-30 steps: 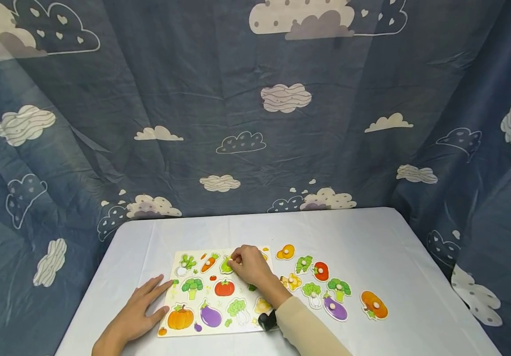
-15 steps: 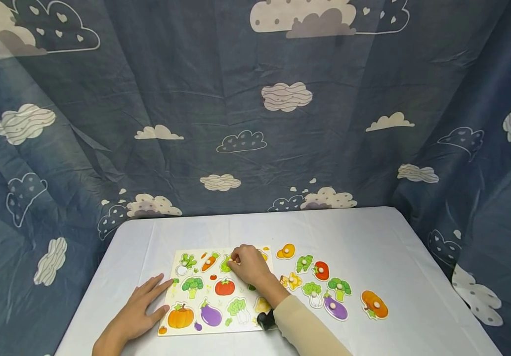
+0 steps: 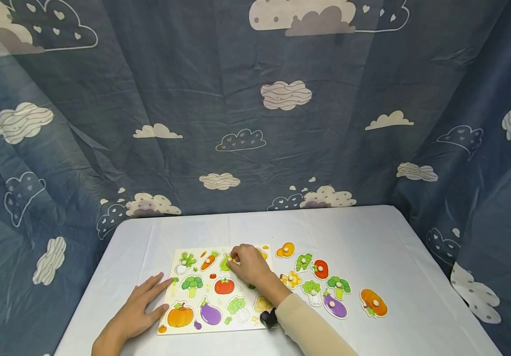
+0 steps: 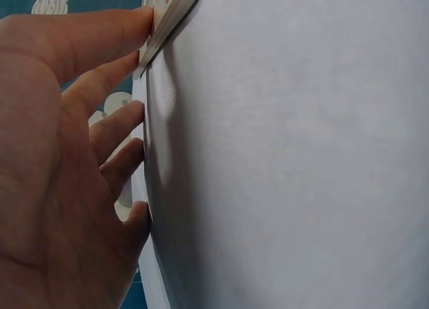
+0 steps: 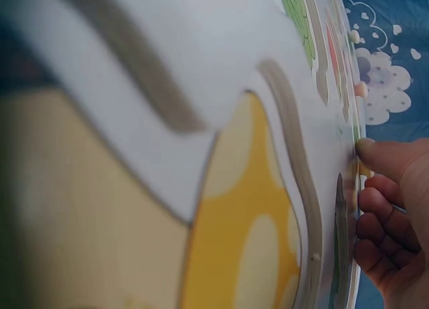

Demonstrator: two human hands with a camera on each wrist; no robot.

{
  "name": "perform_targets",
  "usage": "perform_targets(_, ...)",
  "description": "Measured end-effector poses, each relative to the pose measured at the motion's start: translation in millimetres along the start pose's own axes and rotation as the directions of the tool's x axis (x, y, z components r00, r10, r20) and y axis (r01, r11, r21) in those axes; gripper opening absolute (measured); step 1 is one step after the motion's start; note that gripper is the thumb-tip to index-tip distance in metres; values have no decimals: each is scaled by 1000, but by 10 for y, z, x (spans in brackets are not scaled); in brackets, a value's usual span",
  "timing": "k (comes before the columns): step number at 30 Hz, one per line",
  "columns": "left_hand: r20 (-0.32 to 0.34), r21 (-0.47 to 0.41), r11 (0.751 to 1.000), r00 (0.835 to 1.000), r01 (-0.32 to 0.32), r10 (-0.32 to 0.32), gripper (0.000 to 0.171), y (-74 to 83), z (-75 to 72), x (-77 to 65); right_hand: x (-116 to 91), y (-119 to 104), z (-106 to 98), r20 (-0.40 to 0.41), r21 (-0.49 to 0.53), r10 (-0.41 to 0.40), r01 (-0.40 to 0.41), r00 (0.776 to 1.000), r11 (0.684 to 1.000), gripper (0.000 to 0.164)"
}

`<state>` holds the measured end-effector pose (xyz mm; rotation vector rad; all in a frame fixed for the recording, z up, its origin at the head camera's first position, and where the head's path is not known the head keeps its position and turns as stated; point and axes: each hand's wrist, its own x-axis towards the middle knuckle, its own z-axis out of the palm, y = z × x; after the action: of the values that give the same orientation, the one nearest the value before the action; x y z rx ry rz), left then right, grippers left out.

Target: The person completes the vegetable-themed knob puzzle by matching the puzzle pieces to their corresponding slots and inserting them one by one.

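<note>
A white vegetable puzzle board (image 3: pixel 202 330) lies on the cloth-covered table. My left hand (image 3: pixel 133 310) rests at the board's left edge with fingers stretched out; in the left wrist view the thumb (image 4: pixel 127 27) touches the board's corner. Near the board's far edge, my right hand (image 3: pixel 250 267) has its fingers curled and pinches a green vegetable puzzle piece (image 3: pixel 225 263), which they partly cover. Left of that hand, a carrot piece (image 3: pixel 209 261) and a white-and-green turnip-like piece (image 3: pixel 186 263), both with knobs, sit in the board. The right forearm hides the board's right side.
Loose knobbed pieces lie right of the board: an eggplant (image 3: pixel 335 306), a tomato (image 3: pixel 320 269), a broccoli (image 3: pixel 339 286), a pumpkin (image 3: pixel 373 303) and several others. A patterned blue curtain (image 3: pixel 237 113) hangs behind the table (image 3: pixel 420 277).
</note>
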<state>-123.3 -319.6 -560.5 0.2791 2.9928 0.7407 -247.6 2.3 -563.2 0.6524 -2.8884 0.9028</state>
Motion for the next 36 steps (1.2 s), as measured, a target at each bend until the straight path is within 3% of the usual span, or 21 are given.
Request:
perform_targets(15,7,-10,1000,1000,0,0,61,-29,30,8,-79,104,-166,8,94,-42,41,999,995,19)
perform_targets(24,20,-9,1000,1000,16,-15,62,-33,38,15,-127,247,-372,-5,80,-22,22,1000,997,14)
perform_targets(36,16,4,1000,1000,11,-11,61,-4,8,-2,-158,602,-706,-65,11,8,-8,998,1000,13)
